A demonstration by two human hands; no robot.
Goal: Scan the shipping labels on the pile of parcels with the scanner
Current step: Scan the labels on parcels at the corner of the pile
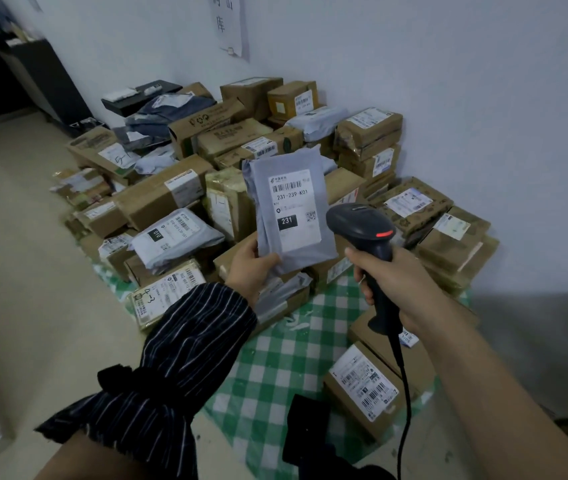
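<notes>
Right forearm [483,375], bare, and left striped sleeve [178,348] lie nearest the camera. A black object [306,427] sits between them at the bottom edge; its kind cannot be told.

1. Right grip [396,282]: fingers are curled round the handle of the black scanner [362,226]. A red light [384,234] shows on the scanner head. The cable [403,393] hangs from the handle base.
2. Left grip [249,268]: thumb and fingers pinch the lower left corner of a grey mailer bag [261,188], held upright above the pile. Its shipping label [294,202] faces the camera and reads 231-239-K01. The scanner head is just beside the bag's lower right edge.
3. Pile of parcels [157,199]: brown cardboard boxes and grey bags, stacked against the wall [448,64], most with labels up. All are sealed; contents cannot be seen.
4. A green checked cloth [275,368] lies on the floor [15,254] under the pile. A separate labelled box [362,386] rests on it near the cable.
5. A paper notice [230,22] hangs on the wall.
</notes>
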